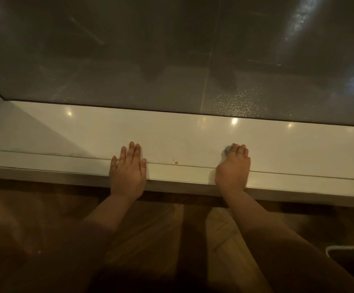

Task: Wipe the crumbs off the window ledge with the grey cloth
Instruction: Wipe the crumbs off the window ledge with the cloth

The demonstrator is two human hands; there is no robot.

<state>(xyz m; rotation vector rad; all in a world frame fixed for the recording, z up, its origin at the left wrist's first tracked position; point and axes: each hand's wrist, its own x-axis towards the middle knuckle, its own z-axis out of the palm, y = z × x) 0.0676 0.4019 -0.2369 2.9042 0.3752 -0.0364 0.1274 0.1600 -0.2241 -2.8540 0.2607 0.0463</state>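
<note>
On the white window ledge (193, 136), the left hand (128, 166) lay flat, fingers spread, holding nothing. Right of it, small crumbs (175, 162) sat near the ledge's front edge. Further right, the right hand (234, 166) pressed closed over the bunched grey cloth (228, 149); its long axis could not be told. A firm leftward sweep along the ledge would likely gather them.

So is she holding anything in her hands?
The right hand presses on the grey cloth, covering most of it; only a corner pokes out past the fingers. The left hand lies flat on the ledge, holding nothing.
</note>
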